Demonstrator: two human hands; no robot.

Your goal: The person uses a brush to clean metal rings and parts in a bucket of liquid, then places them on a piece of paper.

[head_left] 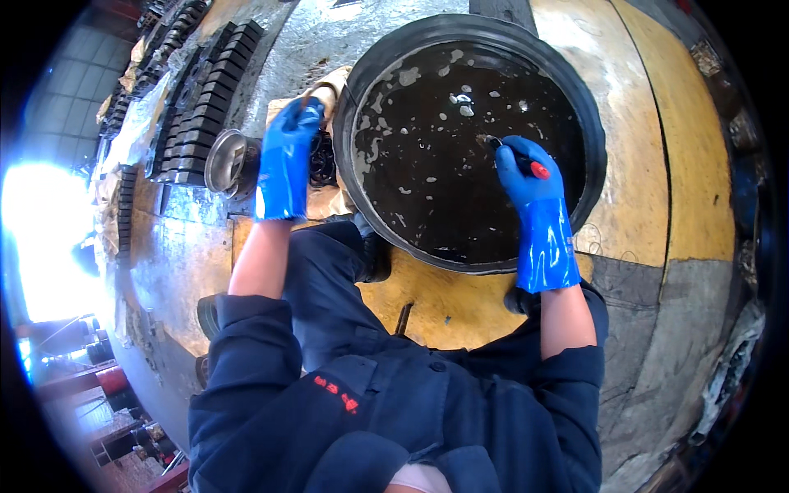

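Note:
Both my hands wear blue rubber gloves. My right hand (526, 168) is closed on a brush with a red-ended handle (538, 170), its bristle end held over the dark liquid in a large round black basin (593, 140). My left hand (289, 135) reaches left of the basin onto a heap of black rubber rings (322, 160) lying on brown cardboard (333, 82); whether its fingers hold a ring I cannot tell.
A small metal bowl (230, 162) stands left of my left hand. Rows of black metal parts (201, 107) lie along the wet floor at the upper left. The floor is yellow and grey; pale flecks float on the liquid. Red machinery stands at lower left.

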